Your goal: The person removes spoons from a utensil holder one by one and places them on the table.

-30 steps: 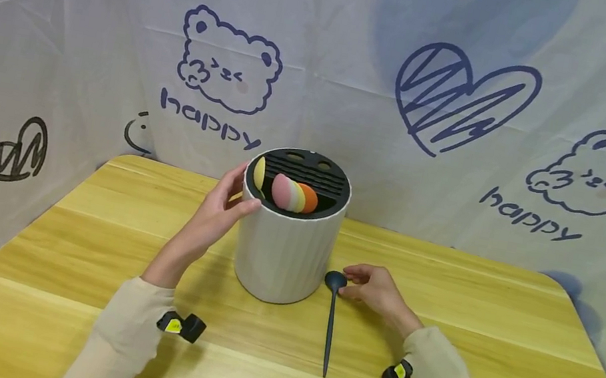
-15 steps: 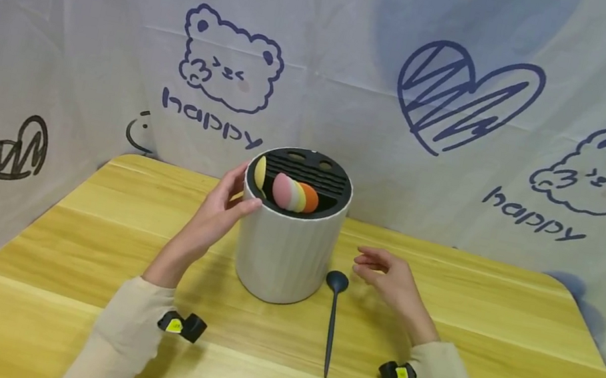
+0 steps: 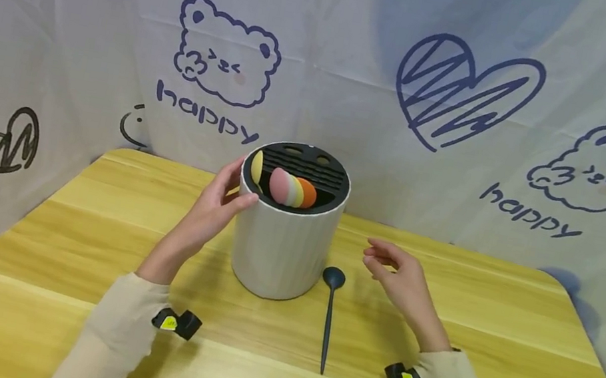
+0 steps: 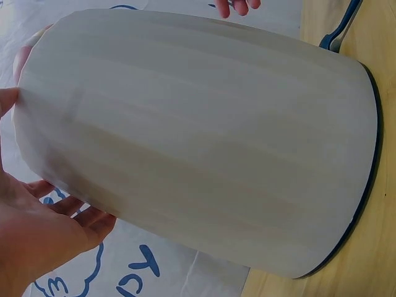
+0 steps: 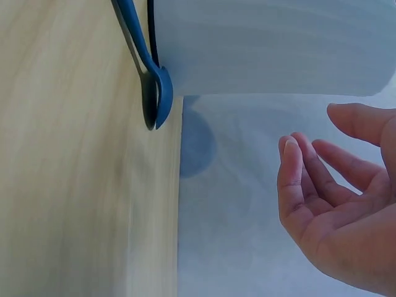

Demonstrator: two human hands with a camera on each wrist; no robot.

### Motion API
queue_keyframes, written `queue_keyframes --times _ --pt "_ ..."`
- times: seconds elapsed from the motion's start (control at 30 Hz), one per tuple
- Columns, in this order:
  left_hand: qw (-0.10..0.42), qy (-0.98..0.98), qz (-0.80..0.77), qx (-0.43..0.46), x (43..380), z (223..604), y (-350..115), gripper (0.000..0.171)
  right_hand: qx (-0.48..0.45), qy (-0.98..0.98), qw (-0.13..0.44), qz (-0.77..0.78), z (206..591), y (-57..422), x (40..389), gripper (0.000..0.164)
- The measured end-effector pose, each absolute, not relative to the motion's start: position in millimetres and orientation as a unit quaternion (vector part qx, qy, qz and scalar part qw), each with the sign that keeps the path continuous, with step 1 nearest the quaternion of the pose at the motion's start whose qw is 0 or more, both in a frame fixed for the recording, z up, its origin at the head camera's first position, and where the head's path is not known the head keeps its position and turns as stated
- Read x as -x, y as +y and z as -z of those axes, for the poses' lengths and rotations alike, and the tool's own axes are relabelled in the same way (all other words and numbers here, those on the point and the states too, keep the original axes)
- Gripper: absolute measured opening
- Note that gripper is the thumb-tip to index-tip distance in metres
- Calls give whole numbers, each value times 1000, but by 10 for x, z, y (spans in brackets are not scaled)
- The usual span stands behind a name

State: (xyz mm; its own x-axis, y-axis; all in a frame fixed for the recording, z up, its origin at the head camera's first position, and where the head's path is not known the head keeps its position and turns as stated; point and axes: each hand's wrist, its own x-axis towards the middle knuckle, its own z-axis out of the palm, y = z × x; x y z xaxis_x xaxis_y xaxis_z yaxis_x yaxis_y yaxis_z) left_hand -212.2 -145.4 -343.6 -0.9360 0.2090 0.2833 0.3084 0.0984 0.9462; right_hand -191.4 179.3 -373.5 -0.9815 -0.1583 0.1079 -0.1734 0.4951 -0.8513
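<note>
A white ribbed utensil holder (image 3: 279, 256) with a black slotted top stands upright on the table. My left hand (image 3: 203, 215) grips its left side near the rim, thumb in front and fingers round the back. In the left wrist view the holder's pale wall fills most of the picture beside the left hand (image 4: 46, 232). A dark blue long-handled spoon (image 3: 329, 315) lies on the table by the holder's right base, bowl away from me. My right hand (image 3: 408, 285) hovers right of the spoon, fingers loosely bent and holding nothing. The right wrist view shows the spoon (image 5: 162, 93) apart from it.
A pink, white, yellow and orange rounded piece (image 3: 279, 186) and a yellow one (image 3: 256, 169) stick out of the holder's front opening. Behind the wooden table (image 3: 472, 300) hangs a white curtain (image 3: 333, 86) with printed drawings. Both wrists wear small black cameras (image 3: 188, 325).
My right hand has let go of the spoon's bowl and drawn up and to the right. The spoon stays on the table. My left hand keeps its grip on the utensil holder.
</note>
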Motion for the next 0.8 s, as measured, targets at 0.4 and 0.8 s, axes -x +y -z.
queue_keyframes --times 0.4,0.8 --pt "42 -741 647 175 2117 3431 -1449 72 -105 -828 21 -551 3444 1708 1776 37" --pt "43 -740 647 177 2101 3430 -1429 71 -142 -805 27 -576 3217 1548 1705 33"
